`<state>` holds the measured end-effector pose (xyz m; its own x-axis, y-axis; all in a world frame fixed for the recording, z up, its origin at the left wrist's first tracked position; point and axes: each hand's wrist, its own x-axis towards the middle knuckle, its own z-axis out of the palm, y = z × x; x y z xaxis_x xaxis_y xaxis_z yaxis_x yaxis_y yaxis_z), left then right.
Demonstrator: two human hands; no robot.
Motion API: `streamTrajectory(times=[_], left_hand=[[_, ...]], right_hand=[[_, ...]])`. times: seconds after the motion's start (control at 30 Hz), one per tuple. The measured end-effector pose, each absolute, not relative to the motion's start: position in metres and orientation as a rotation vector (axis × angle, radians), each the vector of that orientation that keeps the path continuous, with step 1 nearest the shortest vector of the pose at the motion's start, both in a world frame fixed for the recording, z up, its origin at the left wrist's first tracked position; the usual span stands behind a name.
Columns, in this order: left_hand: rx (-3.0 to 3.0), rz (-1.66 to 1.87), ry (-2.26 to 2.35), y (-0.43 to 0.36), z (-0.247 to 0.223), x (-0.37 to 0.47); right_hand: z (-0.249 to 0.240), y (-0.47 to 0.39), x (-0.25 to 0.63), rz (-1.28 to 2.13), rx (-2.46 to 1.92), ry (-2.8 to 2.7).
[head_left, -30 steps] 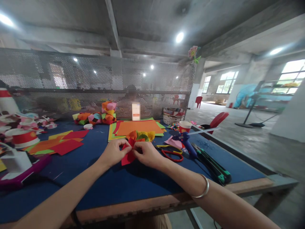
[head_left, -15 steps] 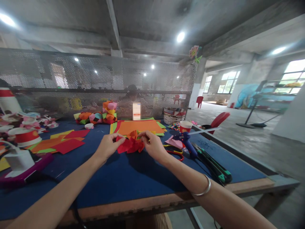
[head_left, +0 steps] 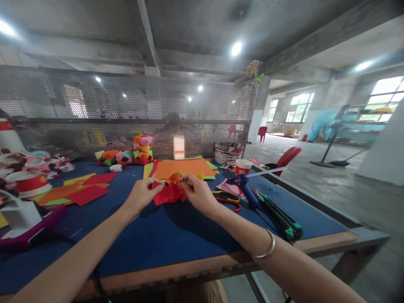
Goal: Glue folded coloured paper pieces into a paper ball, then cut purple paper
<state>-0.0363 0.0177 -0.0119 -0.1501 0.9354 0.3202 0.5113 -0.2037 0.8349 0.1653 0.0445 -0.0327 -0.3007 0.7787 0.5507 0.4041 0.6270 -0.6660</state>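
Between my hands, above the blue table mat, is a crumpled red and orange paper piece (head_left: 169, 193). My left hand (head_left: 143, 194) pinches its left edge between thumb and fingers. At its right side my right hand (head_left: 199, 194), with a bracelet on the wrist, has its fingertips pressed together on the paper. Just behind lies a stack of coloured sheets (head_left: 186, 167), orange on top. Scissors (head_left: 229, 200) with red and yellow handles rest beside my right hand.
A blue glue gun (head_left: 249, 192) and a green-black cutter (head_left: 279, 216) lie on the right. Left are loose paper sheets (head_left: 83, 189), a red-white cup (head_left: 30, 184) and a purple power strip (head_left: 47, 223). A basket (head_left: 229, 152) stands behind.
My right hand has moved slightly left, closer to my left hand, and the paper between them is more bunched. The whole view has shifted a little.
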Motion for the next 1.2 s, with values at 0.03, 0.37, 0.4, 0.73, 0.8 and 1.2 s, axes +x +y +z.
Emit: streamTrajectory(times=[0.03,0.37,0.4,0.73,0.8,1.2], left_hand=[[1.681,1.316,1.627,0.0175,-0.0118,-0.0360],[1.587,1.365,1.574,0.0151,-0.0099,-0.0331],[1.597,1.365,1.576,0.0150,-0.0097,-0.0331],[1.677,1.347,1.586,0.0146,-0.0102,-0.0350],[1.686,1.338,1.585,0.0152,-0.0107,-0.0354],[1.757,1.298,1.595,0.0183,-0.0140,-0.0389]], right_hand=[[-0.0341,0.0450,0.1649,0.515,-0.916,-1.944],[-0.0374,0.0505,0.1649,0.468,-0.895,-1.968],[-0.0373,0.0507,0.1646,0.480,-0.892,-1.970],[-0.0353,0.0512,0.1644,0.609,-0.839,-1.865],[-0.0348,0.0506,0.1645,0.626,-0.791,-1.884],[-0.0407,0.0509,0.1643,0.664,-0.670,-1.970]])
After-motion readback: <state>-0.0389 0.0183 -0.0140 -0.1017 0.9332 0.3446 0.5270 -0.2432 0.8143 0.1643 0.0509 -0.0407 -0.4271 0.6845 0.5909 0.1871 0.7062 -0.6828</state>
